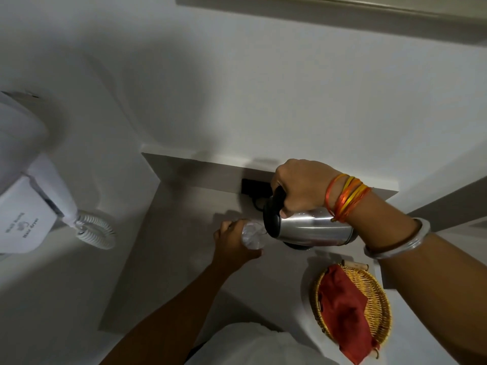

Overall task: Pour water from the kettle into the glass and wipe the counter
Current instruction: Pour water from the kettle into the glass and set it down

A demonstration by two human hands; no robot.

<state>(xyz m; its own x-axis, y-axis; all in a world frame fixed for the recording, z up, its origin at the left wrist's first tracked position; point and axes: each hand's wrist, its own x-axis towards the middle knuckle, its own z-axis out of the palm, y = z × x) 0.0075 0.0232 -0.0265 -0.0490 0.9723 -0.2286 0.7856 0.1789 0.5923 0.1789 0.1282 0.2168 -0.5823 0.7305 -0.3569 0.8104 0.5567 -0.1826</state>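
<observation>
A steel kettle (313,229) with a black lid and handle is tipped far to the left, its spout over a clear glass (251,237). My right hand (300,187) is shut on the kettle's black handle from above. My left hand (232,245) wraps the glass from the left and holds it on the grey counter (184,233). Water glints inside the glass. A red cloth (345,309) lies in a wicker basket (380,299) at the right, near the counter's front.
A white wall-mounted hair dryer (29,204) with a coiled cord (96,230) hangs at the left. A black socket or kettle base (253,187) sits at the back wall behind the kettle. A small wooden piece (354,264) lies beside the basket.
</observation>
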